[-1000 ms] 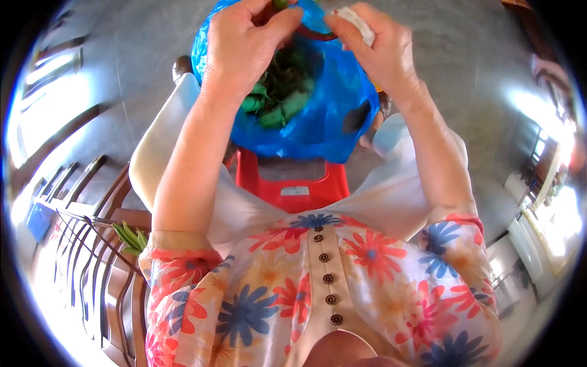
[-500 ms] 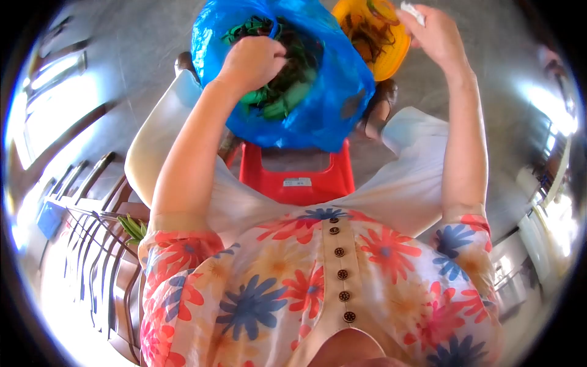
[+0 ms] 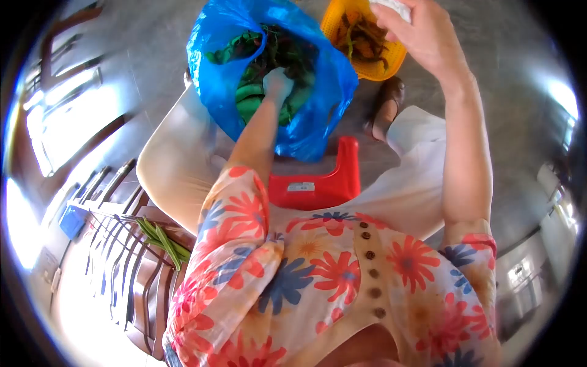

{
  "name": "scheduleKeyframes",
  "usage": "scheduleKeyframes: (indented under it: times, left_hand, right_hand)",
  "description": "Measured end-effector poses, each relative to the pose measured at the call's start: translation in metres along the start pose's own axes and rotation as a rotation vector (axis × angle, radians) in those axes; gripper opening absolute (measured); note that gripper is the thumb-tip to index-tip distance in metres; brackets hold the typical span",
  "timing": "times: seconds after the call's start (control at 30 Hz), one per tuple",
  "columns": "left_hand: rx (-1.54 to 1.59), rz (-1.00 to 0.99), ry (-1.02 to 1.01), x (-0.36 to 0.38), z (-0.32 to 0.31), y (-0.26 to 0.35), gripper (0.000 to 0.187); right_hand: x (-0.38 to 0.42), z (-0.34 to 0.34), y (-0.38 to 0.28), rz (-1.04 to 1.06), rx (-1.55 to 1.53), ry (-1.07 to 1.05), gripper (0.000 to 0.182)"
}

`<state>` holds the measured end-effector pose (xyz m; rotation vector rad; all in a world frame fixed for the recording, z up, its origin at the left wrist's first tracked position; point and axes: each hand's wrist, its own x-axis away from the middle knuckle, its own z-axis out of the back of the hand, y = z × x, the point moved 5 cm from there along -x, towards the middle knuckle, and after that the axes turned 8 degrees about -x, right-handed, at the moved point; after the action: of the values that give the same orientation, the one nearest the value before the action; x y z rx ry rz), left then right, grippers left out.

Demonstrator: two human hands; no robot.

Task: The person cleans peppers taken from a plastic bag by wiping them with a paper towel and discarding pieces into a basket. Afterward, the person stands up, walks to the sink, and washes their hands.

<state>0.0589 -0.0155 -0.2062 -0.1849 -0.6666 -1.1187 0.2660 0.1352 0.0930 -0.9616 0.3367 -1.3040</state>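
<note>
My left hand (image 3: 278,84) reaches down inside a large blue plastic bag (image 3: 333,79). It is pale and blurred among dark green leafy stuff (image 3: 249,101), and its fingers are hidden. The bag's mouth gapes upward, with one blue strip hanging across the opening. My right hand (image 3: 428,41) is raised beside a yellow perforated basket (image 3: 394,61), its fingers closed on a crumpled white piece of tissue or cloth (image 3: 396,9). Long brownish-yellow pods or stalks (image 3: 367,38) lie in the basket.
A red plastic stool (image 3: 324,188) stands between my knees, below the bag. On the left are brown slatted chairs (image 3: 143,287) with long green pods (image 3: 162,241) on one. My shoe (image 3: 388,104) rests on the grey floor near the basket.
My left hand has gone from over the bag's opening down into its contents. My right hand, still holding the white piece, has shifted left and up. My upper body leans differently.
</note>
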Motion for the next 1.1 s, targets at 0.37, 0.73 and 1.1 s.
scheduleKeyframes:
  times: [0.37,0.73,1.1]
  left_hand:
    - [-0.041,-0.042,0.07,0.041,0.12,0.009,0.026]
    - [0.548,-0.254,0.079,0.022,0.247,0.108,0.028]
    - [0.493,-0.296,0.206,-0.026,0.202,0.116,0.029]
  right_hand:
    - [-0.002,0.023,-0.008,0.134,-0.271,0.179,0.02]
    - [-0.002,0.048,0.0,0.167,-0.471,0.33,0.022]
    - [-0.004,0.045,0.006,0.226,-0.508,0.265,0.025]
